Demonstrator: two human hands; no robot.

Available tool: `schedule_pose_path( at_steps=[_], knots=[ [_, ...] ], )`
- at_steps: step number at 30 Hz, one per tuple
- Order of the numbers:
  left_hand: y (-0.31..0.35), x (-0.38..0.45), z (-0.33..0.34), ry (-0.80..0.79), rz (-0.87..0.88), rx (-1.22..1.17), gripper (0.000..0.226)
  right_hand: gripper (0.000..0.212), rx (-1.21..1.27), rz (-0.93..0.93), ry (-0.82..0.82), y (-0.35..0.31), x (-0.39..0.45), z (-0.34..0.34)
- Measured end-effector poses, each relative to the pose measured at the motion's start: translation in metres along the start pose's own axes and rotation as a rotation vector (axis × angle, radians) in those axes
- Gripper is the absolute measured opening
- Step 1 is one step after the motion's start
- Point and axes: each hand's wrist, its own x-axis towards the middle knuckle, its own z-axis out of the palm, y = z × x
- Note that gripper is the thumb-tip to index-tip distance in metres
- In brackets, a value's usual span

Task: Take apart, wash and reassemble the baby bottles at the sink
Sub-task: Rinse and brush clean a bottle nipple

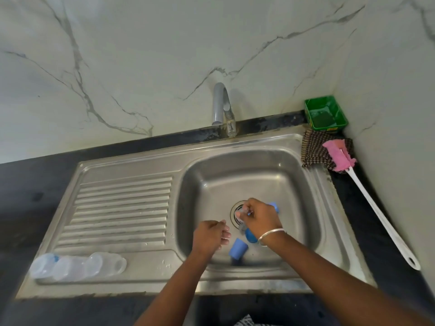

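Both hands are down in the steel sink basin (294, 184). My right hand (260, 218) is over the drain, fingers closed on a small clear bottle part with a blue trim. My left hand (209, 236) hovers just to its left with fingers loosely curled and nothing visible in it. A blue cap (238, 248) lies on the basin floor between my wrists. Another blue piece (250, 236) shows under my right wrist, and a third blue piece (274, 206) peeks out behind my right hand. Three clear bottle bodies (77, 265) lie side by side on the drainboard's front left.
The tap (222, 109) stands behind the basin with no water running. A pink-headed bottle brush with a long white handle (376, 208) lies on the right counter, its head on a checked cloth (315, 151). A green tub (326, 114) sits in the back right corner.
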Motion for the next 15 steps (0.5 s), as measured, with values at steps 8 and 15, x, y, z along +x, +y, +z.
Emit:
schedule_pose_path(
  at_steps=[8, 15],
  knots=[
    [0.005, 0.01, -0.042, 0.103, 0.212, 0.042, 0.012, 0.027, -0.425, -0.365, -0.025, -0.034, 0.006, 0.002],
    [-0.002, 0.013, -0.073, 0.154, 0.444, 0.403, 0.014, 0.026, -0.47, -0.355, 0.091, -0.051, 0.007, 0.018]
  ],
)
